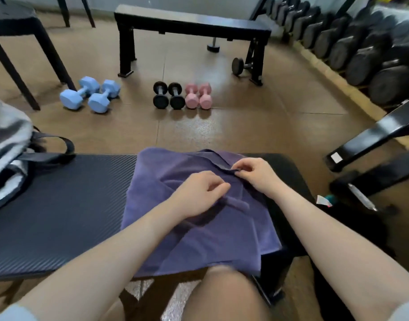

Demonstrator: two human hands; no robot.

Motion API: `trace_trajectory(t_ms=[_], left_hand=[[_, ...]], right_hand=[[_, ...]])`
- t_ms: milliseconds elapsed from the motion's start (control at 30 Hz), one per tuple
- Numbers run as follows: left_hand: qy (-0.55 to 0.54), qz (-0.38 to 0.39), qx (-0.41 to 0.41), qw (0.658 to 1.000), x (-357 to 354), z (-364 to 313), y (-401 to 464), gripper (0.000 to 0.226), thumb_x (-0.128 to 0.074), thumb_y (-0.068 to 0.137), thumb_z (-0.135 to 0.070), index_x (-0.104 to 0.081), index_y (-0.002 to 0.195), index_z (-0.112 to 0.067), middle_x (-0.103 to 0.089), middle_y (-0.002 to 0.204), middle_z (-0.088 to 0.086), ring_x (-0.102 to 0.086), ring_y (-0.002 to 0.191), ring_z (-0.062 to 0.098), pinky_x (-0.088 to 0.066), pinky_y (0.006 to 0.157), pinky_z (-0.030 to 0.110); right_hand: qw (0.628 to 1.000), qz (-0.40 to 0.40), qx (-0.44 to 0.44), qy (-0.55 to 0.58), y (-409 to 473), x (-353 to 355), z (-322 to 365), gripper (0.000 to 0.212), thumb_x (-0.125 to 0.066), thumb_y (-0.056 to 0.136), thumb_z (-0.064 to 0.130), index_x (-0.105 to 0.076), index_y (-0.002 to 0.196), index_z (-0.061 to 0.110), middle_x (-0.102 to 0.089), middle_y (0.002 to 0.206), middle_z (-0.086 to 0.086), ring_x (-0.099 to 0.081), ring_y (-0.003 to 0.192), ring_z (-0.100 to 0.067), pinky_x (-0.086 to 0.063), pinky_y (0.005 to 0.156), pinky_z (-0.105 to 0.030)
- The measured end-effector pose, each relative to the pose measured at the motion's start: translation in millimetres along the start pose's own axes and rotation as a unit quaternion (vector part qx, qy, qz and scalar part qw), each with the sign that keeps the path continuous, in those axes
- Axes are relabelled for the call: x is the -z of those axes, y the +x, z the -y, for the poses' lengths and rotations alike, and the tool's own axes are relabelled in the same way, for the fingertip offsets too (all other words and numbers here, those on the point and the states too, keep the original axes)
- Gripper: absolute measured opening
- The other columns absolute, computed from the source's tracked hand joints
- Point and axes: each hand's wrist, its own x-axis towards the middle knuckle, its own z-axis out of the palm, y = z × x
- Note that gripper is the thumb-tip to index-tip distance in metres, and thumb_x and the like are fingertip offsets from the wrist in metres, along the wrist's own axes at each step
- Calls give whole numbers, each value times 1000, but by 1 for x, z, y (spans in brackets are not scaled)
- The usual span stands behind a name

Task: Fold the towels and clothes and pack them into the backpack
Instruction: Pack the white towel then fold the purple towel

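- Head view: the purple towel is lying rumpled across the right half of the dark worktop, with its near edge hanging over the front lip towards the person's knee.
- The left hand is curling over the middle of the towel, fingertips pinching at a raised ridge of cloth.
- The right hand is pinching the hemmed edge of the towel between thumb and fingers, near the far right corner.
- Risk one, as I judge it: both grips are sitting close together, so lifting from here could be bunching the cloth rather than squaring it, leaving a crooked fold.
- Risk two: the near edge is already overhanging, so a pull towards the body could be dragging the towel off the worktop onto the floor.
- Risk three: the right side of the towel is lying near the worktop's right end, with little margin there.
- The backpack is sitting at the left end of the worktop, well apart from the towel, one strap looping out.
- Open room: the bare stretch between backpack and towel is offering the space for spreading and folding leftwards.
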Motion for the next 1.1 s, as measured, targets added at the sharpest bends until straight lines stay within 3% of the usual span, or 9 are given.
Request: trace_trajectory(t_ms=[167,267,367,500,600,700,833,967,1100], left_hand=[[78,20,-6,997,-10,21,48,36,-62,83,-17,-55,118,-17,-56,113,3,-55,90,19,-44,84,31],[95,32,-6,995,-26,26,62,36,-69,79,-21,-56,111,-12,-53,112,5,-57,94,24,-46,82,38],[110,-7,-24,994,-32,31,68,18,-65,81,-20,-63,94,-6,-60,95,8,-57,83,25,-46,76,39],[100,-61,-40,992,-34,37,67,12,-62,82,-13,-68,90,-7,-67,82,9,-59,79,25,-43,71,32],[73,-107,-41,991,-33,32,68,13,-60,83,-15,-70,89,-8,-68,73,8,-59,67,23,-39,64,27],[55,-140,-46,987,-32,27,73,18,-62,83,-13,-64,100,-6,-64,76,1,-54,64,16,-35,62,19],[36,-156,-59,985,-30,24,81,20,-64,80,-6,-60,100,-3,-61,82,-2,-51,67,14,-32,64,13],[48,-166,-93,981,-31,30,83,10,-64,79,-10,-63,86,-2,-66,75,8,-51,69,12,-32,64,13],[34,-189,-118,974,-34,31,82,26,-54,83,-27,-68,82,-4,-68,75,8,-52,77,11,-37,68,14]], right_hand=[[996,78,32,19,3,3,4,35,-47,80,-5,-73,83,18,-68,82,1,-59,78,-12,-46,75,-23],[991,44,-22,125,8,3,3,33,-41,85,-4,-67,75,14,-69,79,-19,-57,64,-17,-48,59,-27],[999,-3,13,29,20,5,-10,18,-54,84,1,-66,87,14,-63,76,1,-50,50,1,-41,60,-20],[989,46,81,-111,34,1,-24,22,-64,80,10,-68,101,13,-58,103,-2,-46,69,-5,-40,76,-24],[988,-22,85,-127,39,1,-23,14,-63,83,12,-69,96,10,-64,99,-8,-58,89,-24,-44,84,-32],[993,-89,69,-33,34,7,-18,10,-63,86,14,-71,90,9,-68,84,-3,-58,78,-14,-37,73,-20],[993,-52,44,101,23,13,-8,10,-59,89,13,-67,82,14,-63,66,-1,-53,53,-3,-42,59,-14],[988,-52,26,146,19,12,-5,10,-62,87,11,-67,80,16,-63,63,-1,-55,52,-7,-46,57,-16],[986,-82,32,138,16,8,-2,6,-67,83,13,-72,83,17,-70,78,0,-65,72,-19,-50,74,-28]])
